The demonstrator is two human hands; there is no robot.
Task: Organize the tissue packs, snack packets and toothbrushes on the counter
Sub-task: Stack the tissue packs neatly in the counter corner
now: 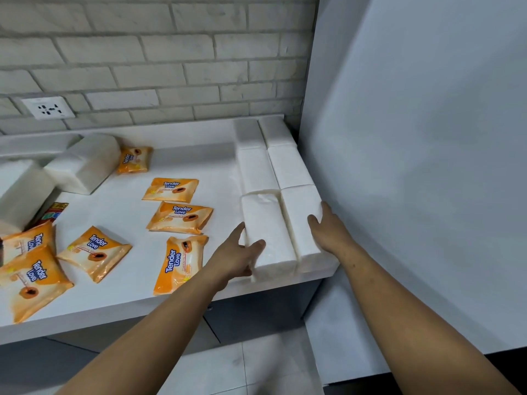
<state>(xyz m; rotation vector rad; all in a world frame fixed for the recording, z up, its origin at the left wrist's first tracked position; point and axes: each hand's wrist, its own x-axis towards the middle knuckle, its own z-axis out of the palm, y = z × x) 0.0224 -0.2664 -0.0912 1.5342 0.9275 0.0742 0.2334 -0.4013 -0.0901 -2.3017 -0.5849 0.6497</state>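
Several white tissue packs lie in two neat rows at the counter's right end, against the side panel. My left hand (pixel 238 253) presses on the left side of the front left tissue pack (pixel 269 232), thumb on top. My right hand (pixel 328 228) rests flat on the right side of the front right tissue pack (pixel 302 220). Both hands squeeze the pair together. Several orange "Tender Love" packets (pixel 179 214) lie scattered over the middle and left of the counter (pixel 119 306). Two more white tissue packs (pixel 85 163) sit loose at the back left. No toothbrushes are visible.
A red snack packet (pixel 52 212) pokes out under the far-left tissue pack. A grey side panel (pixel 413 166) walls off the right. The brick wall behind carries a power socket (pixel 48 107). The counter's front edge runs just below my left wrist.
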